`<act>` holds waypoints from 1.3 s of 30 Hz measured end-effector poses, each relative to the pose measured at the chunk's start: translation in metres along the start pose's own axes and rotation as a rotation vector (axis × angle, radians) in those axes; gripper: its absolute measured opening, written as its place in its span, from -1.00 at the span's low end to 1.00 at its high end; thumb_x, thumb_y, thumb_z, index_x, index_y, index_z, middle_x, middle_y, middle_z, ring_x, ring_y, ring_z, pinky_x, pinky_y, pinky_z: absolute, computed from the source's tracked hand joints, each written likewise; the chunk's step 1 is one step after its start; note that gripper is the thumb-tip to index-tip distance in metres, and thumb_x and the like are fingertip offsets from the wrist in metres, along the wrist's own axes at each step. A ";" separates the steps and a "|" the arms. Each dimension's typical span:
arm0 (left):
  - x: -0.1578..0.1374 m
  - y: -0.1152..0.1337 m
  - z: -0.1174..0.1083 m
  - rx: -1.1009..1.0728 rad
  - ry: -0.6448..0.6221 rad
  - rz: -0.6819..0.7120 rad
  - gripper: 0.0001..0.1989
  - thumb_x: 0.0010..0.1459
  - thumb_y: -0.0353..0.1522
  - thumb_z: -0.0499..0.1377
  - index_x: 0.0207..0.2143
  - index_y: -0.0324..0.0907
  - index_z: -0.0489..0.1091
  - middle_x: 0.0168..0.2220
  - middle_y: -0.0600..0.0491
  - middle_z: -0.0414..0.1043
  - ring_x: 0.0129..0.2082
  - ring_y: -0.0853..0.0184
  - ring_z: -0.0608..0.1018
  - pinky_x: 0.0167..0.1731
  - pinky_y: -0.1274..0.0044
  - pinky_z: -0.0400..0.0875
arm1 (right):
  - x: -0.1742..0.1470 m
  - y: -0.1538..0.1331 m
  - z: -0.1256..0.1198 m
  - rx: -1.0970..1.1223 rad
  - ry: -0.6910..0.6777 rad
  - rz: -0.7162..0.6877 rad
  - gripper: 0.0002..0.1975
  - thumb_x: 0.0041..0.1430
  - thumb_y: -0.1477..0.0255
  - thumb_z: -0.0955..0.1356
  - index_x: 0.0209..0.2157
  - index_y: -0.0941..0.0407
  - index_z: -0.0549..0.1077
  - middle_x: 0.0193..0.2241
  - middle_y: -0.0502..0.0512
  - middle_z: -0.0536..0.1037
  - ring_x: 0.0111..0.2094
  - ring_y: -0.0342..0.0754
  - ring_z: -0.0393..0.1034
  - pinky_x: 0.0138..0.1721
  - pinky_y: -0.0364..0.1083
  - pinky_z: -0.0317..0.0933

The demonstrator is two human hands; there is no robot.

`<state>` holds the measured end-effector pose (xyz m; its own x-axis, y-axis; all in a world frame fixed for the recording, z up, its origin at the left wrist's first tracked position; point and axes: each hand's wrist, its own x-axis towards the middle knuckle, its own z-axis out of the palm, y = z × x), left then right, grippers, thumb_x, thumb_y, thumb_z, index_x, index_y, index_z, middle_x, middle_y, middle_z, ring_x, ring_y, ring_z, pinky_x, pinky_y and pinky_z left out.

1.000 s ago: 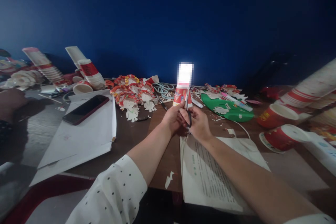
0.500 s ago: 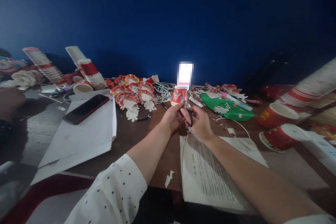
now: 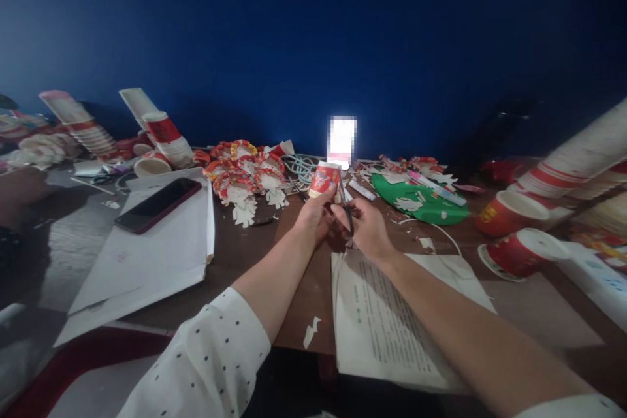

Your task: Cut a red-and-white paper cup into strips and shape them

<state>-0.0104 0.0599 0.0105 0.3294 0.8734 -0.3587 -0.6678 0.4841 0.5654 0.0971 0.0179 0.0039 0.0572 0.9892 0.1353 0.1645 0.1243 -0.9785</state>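
Observation:
A red printed paper cup (image 3: 323, 179) is gripped in my left hand (image 3: 316, 214), thumb across its side. My right hand (image 3: 366, 225) is closed around the dark handles of a pair of scissors (image 3: 345, 204). The blades point up and lie along the cup's right side; whether they bite into the paper I cannot tell. Just beyond the cup stands a bright, blurred-out screen (image 3: 342, 138). A printed sheet of paper (image 3: 386, 320) lies under my right forearm.
Left are a phone (image 3: 159, 204) on a white folder (image 3: 147, 261), stacked paper cups (image 3: 169, 137) and cut red-and-white paper pieces (image 3: 245, 173). Right lie a green sheet (image 3: 435, 208) with pens, red cups (image 3: 526, 251) and a power strip (image 3: 595, 274). Another person's hand (image 3: 27, 192) shows far left.
The cup has tilted and shifted slightly left with my left hand. The scissors and my right hand have moved slightly left too. The whole view has drifted a little.

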 end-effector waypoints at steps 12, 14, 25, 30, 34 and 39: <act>0.020 0.021 -0.016 -0.245 0.137 0.305 -0.90 0.05 -0.49 0.27 -0.36 -0.22 0.40 -0.52 0.15 0.44 -0.61 0.56 0.44 -0.59 0.70 0.32 | 0.013 0.001 -0.032 -0.786 0.281 -0.129 -0.62 0.06 0.12 0.38 -0.12 0.01 0.43 -0.29 0.08 0.60 -0.23 0.07 0.49 -0.29 -0.06 0.25; 0.020 0.020 -0.017 -0.236 0.112 0.304 -0.92 0.07 -0.49 0.26 -0.35 -0.22 0.41 -0.50 0.14 0.47 -0.58 0.53 0.47 -0.55 0.68 0.36 | 0.022 0.002 -0.046 -0.828 0.308 -0.071 -0.58 0.06 0.15 0.38 -0.07 0.03 0.40 -0.21 0.11 0.59 -0.16 0.09 0.47 -0.26 -0.05 0.26; 0.027 0.014 -0.017 -0.220 -0.015 0.209 -0.94 0.11 -0.51 0.20 -0.32 -0.25 0.44 -0.41 0.06 0.55 -0.45 0.45 0.58 -0.35 0.60 0.50 | 0.030 -0.002 -0.078 -1.279 0.140 0.150 -0.68 0.16 0.28 0.30 -0.07 0.10 0.45 -0.27 0.27 0.59 -0.20 0.20 0.50 -0.27 0.05 0.28; 0.028 0.012 -0.018 -0.217 -0.031 0.167 -0.91 0.10 -0.50 0.21 -0.30 -0.23 0.45 -0.39 0.04 0.56 -0.44 0.41 0.59 -0.37 0.57 0.53 | 0.027 -0.006 -0.078 -1.328 0.086 0.141 -0.78 0.15 0.32 0.31 -0.22 0.08 0.53 -0.33 0.27 0.59 -0.25 0.21 0.50 -0.30 0.05 0.28; 0.025 0.012 -0.017 -0.219 -0.030 0.120 -0.92 0.09 -0.51 0.21 -0.33 -0.23 0.45 -0.41 0.05 0.56 -0.46 0.41 0.58 -0.41 0.57 0.53 | 0.030 -0.001 -0.079 -1.042 0.180 0.047 -0.65 0.17 0.30 0.29 -0.02 0.03 0.48 -0.18 0.23 0.58 -0.16 0.17 0.48 -0.22 0.06 0.29; 0.019 0.013 -0.017 -0.159 -0.055 0.081 -0.87 0.10 -0.50 0.20 -0.27 -0.21 0.46 -0.32 0.04 0.57 -0.40 0.39 0.59 -0.42 0.59 0.52 | 0.037 0.009 -0.073 -0.302 0.207 0.042 -0.51 -0.03 0.22 0.43 -0.05 0.13 0.50 -0.39 0.07 0.59 -0.36 0.01 0.47 -0.30 -0.03 0.32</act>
<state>-0.0242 0.0820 -0.0018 0.3033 0.9130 -0.2727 -0.7892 0.4011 0.4650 0.1726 0.0497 0.0115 0.2628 0.9523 0.1552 0.4396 0.0250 -0.8978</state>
